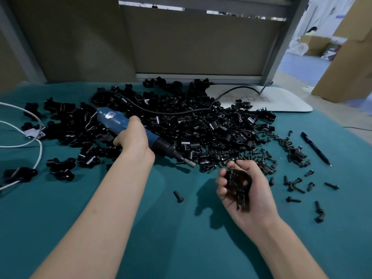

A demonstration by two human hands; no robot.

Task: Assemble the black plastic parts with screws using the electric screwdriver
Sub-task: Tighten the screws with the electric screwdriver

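1. Teal cloth over tabletop (pixel 161 234); black parts (pixel 201 125) heaped across far middle, screws (pixel 267 158) scattered at heap's right edge and beyond.
2. Left grip (pixel 133 137): fingers curled round blue screwdriver (pixel 109 117) at mid-body. Tool tilted across heap's near edge, bit end low and pointing right; black cord (pixel 201 110) running back over heap.
3. Right grip (pixel 256 201): palm up, over bare cloth just in front of heap; fingers and thumb curled round one black part (pixel 239 183), ring section with round hole uppermost, narrower leg toward wrist.
4. Bit tip near held part, not touching.
5. Single screw (pixel 178 196) on cloth between the two forearms.
6. Black pen (pixel 315 148) at right, beyond screws; white cable (pixel 39 146) looped at left edge; white board (pixel 277 101) behind heap, right.
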